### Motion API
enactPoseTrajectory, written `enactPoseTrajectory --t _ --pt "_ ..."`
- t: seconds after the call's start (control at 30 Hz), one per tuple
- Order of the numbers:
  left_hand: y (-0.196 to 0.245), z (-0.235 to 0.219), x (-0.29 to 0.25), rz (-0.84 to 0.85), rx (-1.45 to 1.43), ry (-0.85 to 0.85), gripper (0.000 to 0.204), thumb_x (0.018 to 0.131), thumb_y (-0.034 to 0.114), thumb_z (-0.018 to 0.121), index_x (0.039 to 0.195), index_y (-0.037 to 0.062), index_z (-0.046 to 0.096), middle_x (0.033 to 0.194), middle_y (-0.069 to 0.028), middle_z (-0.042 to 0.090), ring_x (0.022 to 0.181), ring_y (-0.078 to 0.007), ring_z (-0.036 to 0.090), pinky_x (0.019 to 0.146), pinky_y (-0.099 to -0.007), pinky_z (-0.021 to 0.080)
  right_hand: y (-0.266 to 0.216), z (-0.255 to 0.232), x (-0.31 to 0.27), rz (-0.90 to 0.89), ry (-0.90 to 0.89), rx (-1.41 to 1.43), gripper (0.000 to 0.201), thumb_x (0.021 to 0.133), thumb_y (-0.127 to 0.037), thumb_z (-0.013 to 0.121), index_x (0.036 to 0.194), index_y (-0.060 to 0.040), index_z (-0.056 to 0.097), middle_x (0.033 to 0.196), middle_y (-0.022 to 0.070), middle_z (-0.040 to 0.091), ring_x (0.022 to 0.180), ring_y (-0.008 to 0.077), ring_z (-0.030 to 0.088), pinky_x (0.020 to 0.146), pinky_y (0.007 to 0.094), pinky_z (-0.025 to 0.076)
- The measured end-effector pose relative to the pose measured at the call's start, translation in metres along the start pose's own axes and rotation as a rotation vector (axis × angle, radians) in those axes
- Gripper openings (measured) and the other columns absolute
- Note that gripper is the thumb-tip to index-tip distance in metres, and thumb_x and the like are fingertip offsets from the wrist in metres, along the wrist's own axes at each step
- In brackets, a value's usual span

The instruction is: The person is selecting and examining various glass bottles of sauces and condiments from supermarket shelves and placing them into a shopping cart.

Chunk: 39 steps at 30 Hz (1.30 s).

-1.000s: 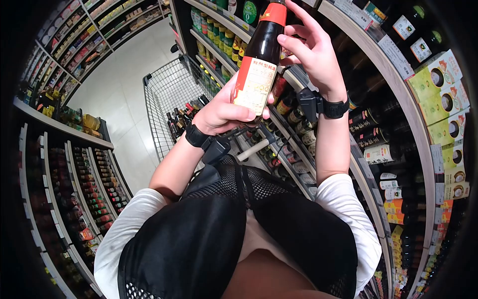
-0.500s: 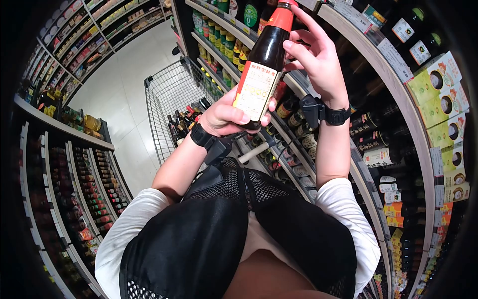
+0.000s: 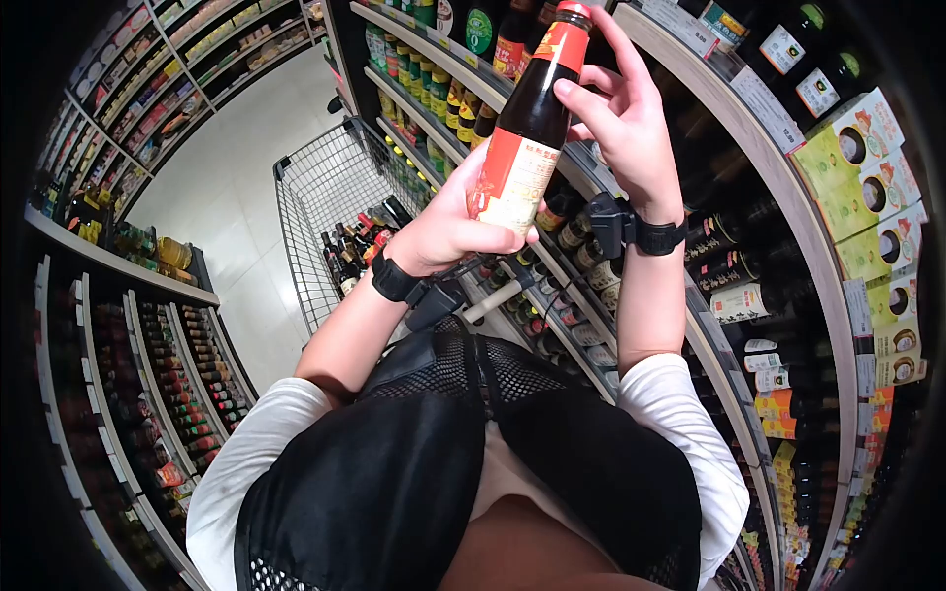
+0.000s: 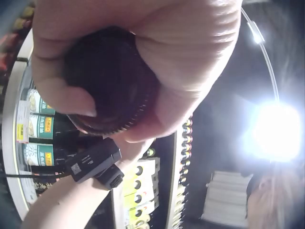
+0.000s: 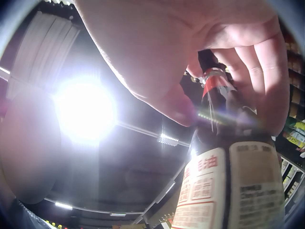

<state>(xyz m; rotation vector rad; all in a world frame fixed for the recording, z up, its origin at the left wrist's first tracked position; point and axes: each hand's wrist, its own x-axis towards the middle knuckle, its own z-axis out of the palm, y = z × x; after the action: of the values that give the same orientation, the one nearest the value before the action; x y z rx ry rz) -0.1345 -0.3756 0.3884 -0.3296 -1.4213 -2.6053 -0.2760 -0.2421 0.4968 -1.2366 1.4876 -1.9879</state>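
A dark glass oyster sauce bottle [image 3: 537,108] with a red cap and a red and cream label is held up, tilted, in front of the chest. My left hand [image 3: 448,222] grips its lower part, thumb across the label. In the left wrist view the fingers curl round the bottle's dark round base [image 4: 112,76]. Up at the neck, my right hand [image 3: 631,118] has its thumb on the bottle's shoulder and the index finger reaching to the cap. The right wrist view shows the thumb and fingers [image 5: 267,76] on opposite sides of the neck.
A wire shopping cart [image 3: 296,202] stands ahead, with several bottles [image 3: 345,251] in it. Shelves of bottles run close along the right, with boxed goods [image 3: 862,177] on one. Another shelf rack [image 3: 177,364] stands left, beside the pale aisle floor [image 3: 222,187].
The bottle has turned about its length, bringing more of the label's red side into view, and has shifted slightly right. Both hands stay on it.
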Motion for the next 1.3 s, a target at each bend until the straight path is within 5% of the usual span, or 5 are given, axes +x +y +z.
enactPoseTrajectory --t 0.23,0.4,0.9,1.13,1.3 --pt "-0.01 0.019 0.007 0.217 0.752 0.266 0.105 0.07 -0.001 0.076 0.16 0.0053 0.024 0.139 -0.0083 0.056 0.122 -0.0153 0.058 0.101 -0.0319 0.05 0.021 -0.018 0.002 -0.004 0.163 -0.421 0.07 0.095 -0.005 0.068 0.153 -0.0036 0.029 0.106 0.0147 0.069 0.094 0.0263 0.072 0.085 0.0401 0.061" --pt "-0.018 0.027 0.011 0.297 1.307 0.444 0.103 0.068 0.004 0.072 0.16 0.0136 0.027 0.122 -0.0207 0.062 0.109 -0.0392 0.065 0.094 -0.044 0.054 0.032 0.004 0.007 -0.153 0.278 0.125 0.085 0.09 -0.005 0.077 0.152 -0.008 0.02 0.098 0.016 0.069 0.074 0.0208 0.071 0.066 0.0349 0.061" --pt "-0.024 0.004 0.018 0.34 1.03 0.271 0.09 0.075 0.008 0.074 0.156 0.0036 0.033 0.14 -0.0223 0.055 0.13 -0.0347 0.056 0.111 -0.0412 0.043 0.038 0.008 0.011 -0.129 0.478 -0.065 0.04 0.083 0.004 0.074 0.112 0.0011 0.046 0.087 0.0118 0.067 0.07 0.0176 0.069 0.065 0.0313 0.059" --pt "-0.036 -0.024 0.006 0.22 1.028 0.38 0.08 0.081 0.014 0.076 0.153 0.0131 0.041 0.131 -0.0089 0.059 0.104 -0.0154 0.06 0.072 -0.0276 0.05 0.046 -0.007 0.023 -0.362 0.555 -0.247 0.039 0.083 0.005 0.072 0.112 0.0009 0.046 0.085 0.0101 0.067 0.072 0.0162 0.069 0.072 0.0314 0.058" --pt "-0.032 -0.032 -0.005 0.143 1.002 0.42 0.069 0.081 0.013 0.074 0.144 0.0086 0.046 0.123 -0.0126 0.06 0.097 -0.0217 0.06 0.083 -0.0366 0.054 0.063 -0.031 0.044 -0.6 0.68 -0.498 0.039 0.082 0.0 0.075 0.112 -0.0001 0.05 0.084 0.0071 0.067 0.075 0.0122 0.066 0.072 0.0281 0.055"
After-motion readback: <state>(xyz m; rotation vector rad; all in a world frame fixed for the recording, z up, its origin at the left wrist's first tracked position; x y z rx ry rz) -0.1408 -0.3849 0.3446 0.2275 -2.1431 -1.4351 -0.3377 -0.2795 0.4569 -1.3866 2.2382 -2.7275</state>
